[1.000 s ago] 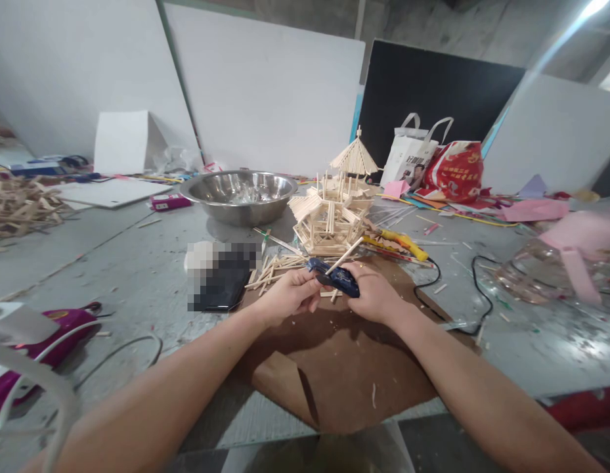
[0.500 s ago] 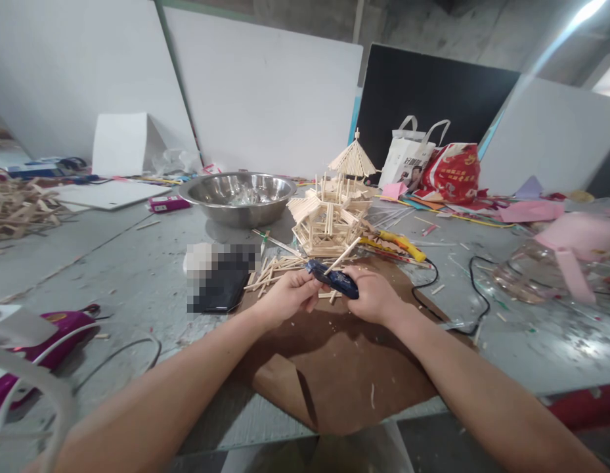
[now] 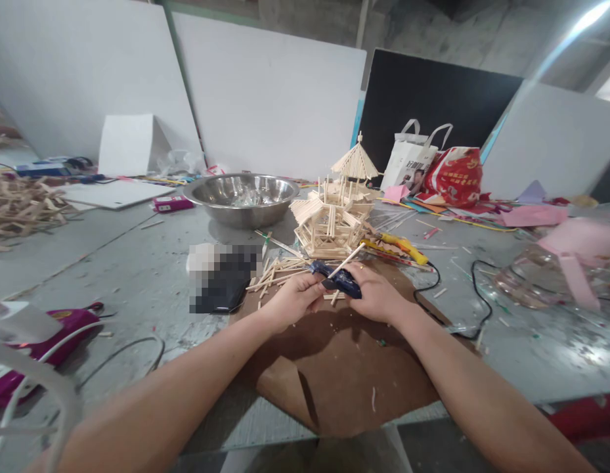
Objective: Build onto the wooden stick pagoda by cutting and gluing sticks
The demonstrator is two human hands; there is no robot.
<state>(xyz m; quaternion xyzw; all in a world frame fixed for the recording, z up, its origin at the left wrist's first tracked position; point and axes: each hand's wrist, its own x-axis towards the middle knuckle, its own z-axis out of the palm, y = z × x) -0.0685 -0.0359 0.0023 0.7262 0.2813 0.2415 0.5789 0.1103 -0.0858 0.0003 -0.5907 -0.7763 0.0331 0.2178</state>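
Note:
My right hand (image 3: 376, 294) is wrapped around a dark blue hand tool (image 3: 348, 284) that looks like a small cutter. A thin pale wooden stick (image 3: 348, 259) slants up and to the right across the tool's jaws. My left hand (image 3: 295, 299) is closed, its fingers pinched at the tool's left end by the stick's lower end; the exact grip is hidden. Just beyond my hands stands a model pavilion (image 3: 331, 226) built of wooden sticks, with a pointed roof. Loose sticks (image 3: 272, 274) lie left of the tool, on the edge of a brown sheet (image 3: 348, 387).
A steel basin (image 3: 243, 213) stands behind on the left, with a phone (image 3: 223, 295) nearer me. A yellow-handled corded tool (image 3: 406, 248) lies right of the pavilion. Farther out are a pink-lidded jug (image 3: 531, 276), a red bag (image 3: 455, 177) and a purple device (image 3: 53, 328) with cables.
My left fingers have shifted slightly right along the tool, and the stick lies a little farther right in the jaws. The whole view has moved slightly.

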